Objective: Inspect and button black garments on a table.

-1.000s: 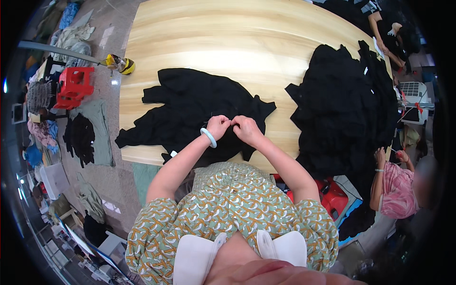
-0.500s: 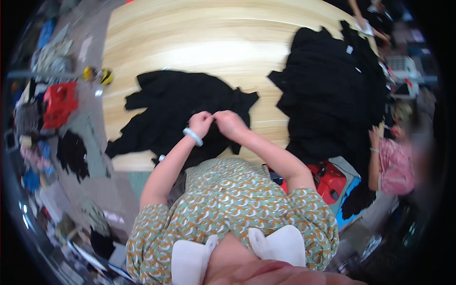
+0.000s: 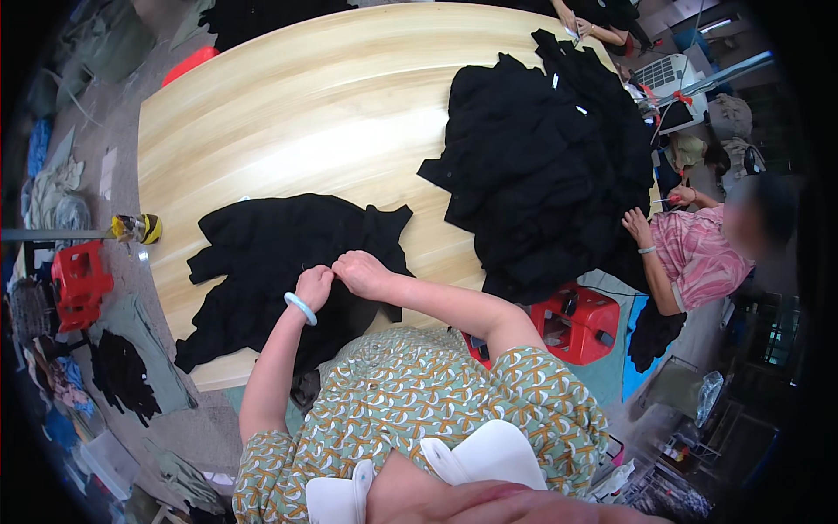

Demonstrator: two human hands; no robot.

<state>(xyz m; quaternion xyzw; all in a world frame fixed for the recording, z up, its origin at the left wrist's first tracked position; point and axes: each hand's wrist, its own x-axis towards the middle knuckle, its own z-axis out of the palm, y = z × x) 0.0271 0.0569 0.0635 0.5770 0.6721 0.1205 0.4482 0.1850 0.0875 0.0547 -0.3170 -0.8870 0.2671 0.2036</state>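
A black garment [image 3: 271, 240] lies spread on the pale wooden table in front of me, its edges uneven and one sleeve-like part reaching left. My left hand [image 3: 315, 286], with a pale bangle at the wrist, is closed in a pinch over the garment's near middle. Right beside it my right hand [image 3: 362, 274] is closed too, its fingertips meeting those of the left at the black cloth. The exact bit of cloth between the fingertips is too small to make out.
A large heap of black garments [image 3: 541, 166] with small white tags covers the table's right side. A person in a pink top [image 3: 698, 253] works at its right edge. Another person's hands [image 3: 576, 26] are at the far corner. Red plastic stools [image 3: 576, 323] stand close by.
The whole view has shifted, so the table and garments sit further left and the person in pink shows more fully. Both hands stay pinched together over the black garment.
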